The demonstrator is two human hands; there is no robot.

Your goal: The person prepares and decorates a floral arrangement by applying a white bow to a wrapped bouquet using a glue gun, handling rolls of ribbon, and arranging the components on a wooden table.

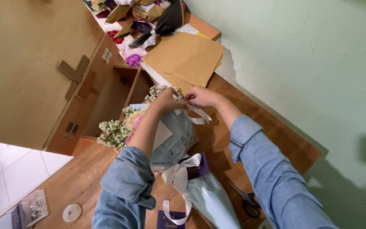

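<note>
A flower bouquet (pixel 172 142) wrapped in pale blue paper lies on the wooden table (pixel 276 131), tied with a white ribbon bow (pixel 179 171). Small white and pink flowers (pixel 117 129) stick out at its left end. My left hand (pixel 167 101) and my right hand (pixel 201 96) meet above the bouquet's upper edge, both pinching a second white ribbon (pixel 196 115) whose loose ends hang below them. Both arms wear blue denim sleeves.
Brown paper sheets (pixel 187 57) lie beyond my hands, with more wrapped bouquets (pixel 149 19) behind them. Black-handled scissors (pixel 247 199) rest near my right elbow. A tape roll (pixel 72 212) and a dark purple card (pixel 170 220) sit near the front edge. An open wooden compartment (pixel 111 97) is at the left.
</note>
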